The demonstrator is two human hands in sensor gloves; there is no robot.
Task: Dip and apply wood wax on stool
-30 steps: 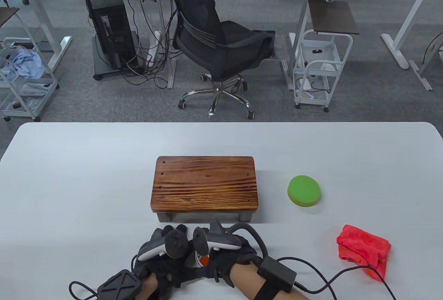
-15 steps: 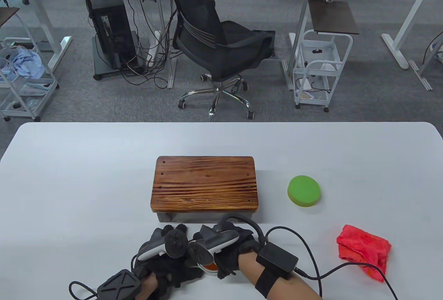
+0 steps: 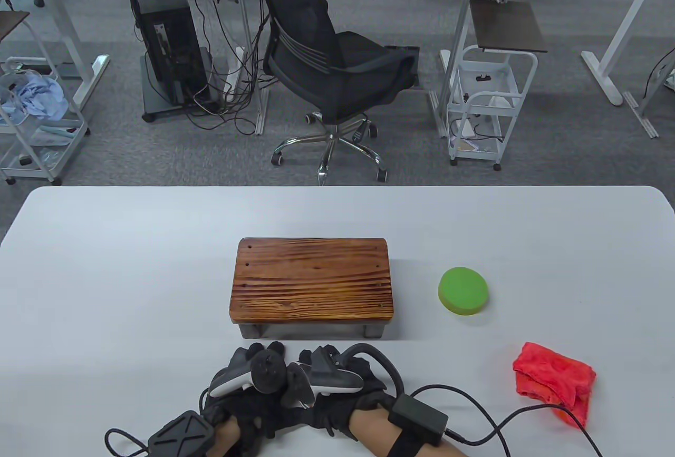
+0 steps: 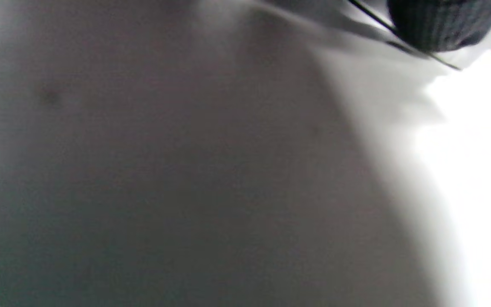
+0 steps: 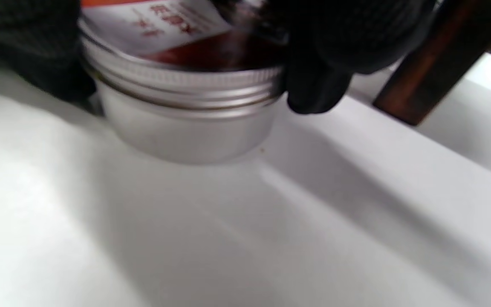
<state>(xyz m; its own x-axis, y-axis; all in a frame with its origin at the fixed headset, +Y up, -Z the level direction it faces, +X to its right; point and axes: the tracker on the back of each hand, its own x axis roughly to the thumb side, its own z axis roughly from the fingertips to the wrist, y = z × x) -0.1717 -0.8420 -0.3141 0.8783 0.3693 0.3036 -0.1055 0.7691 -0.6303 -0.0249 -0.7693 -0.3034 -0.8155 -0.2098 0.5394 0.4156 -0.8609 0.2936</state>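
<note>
Black gloves on both hands, parked right together at the near edge of the table (image 3: 105, 267). The right hand (image 3: 337, 380) has its fingers (image 5: 313, 85) curled over the rim of a small silver tin (image 5: 186, 119), which sits flat on the table; the lid looks like it's on, with a white and orange label, though it's blurry. The left hand (image 3: 248, 388) is pressed up against the same spot, and dark glove shows on the tin's other side, so it seems to be steadying it, but I can't tell how far closed those fingers are. The left wrist view is basically just grey blur.

The wooden stool (image 3: 312, 280) stands just beyond the hands. A green round sponge (image 3: 463, 291) sits to its right, and a crumpled red cloth (image 3: 553, 380) lies nearer the right edge.
</note>
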